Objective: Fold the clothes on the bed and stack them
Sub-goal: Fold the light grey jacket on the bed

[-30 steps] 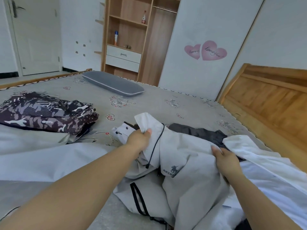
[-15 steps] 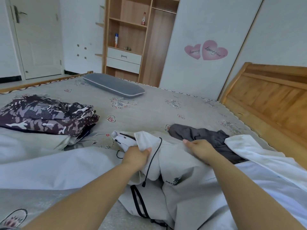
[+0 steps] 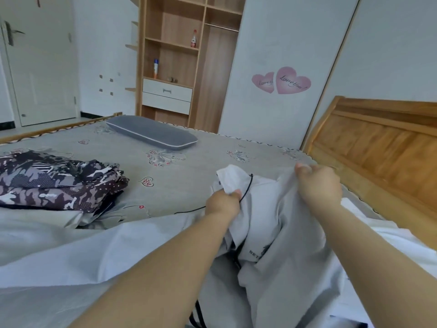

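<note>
both hands, left [image 3: 222, 204] and right [image 3: 318, 185], grip the grey jacket [image 3: 279, 245], lifting it; next it likely needs spreading flat on the bed [image 3: 179, 185].

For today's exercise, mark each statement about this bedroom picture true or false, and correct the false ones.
1. Both hands grip the light grey garment. True.
2. The camouflage clothes lie right of the hands. False: they lie to the left.
3. The grey pillow rests on the bed. True.
4. The left hand holds the red-capped bottle. False: the bottle stands on the shelf.
5. The right hand is open. False: it pinches fabric.
</note>
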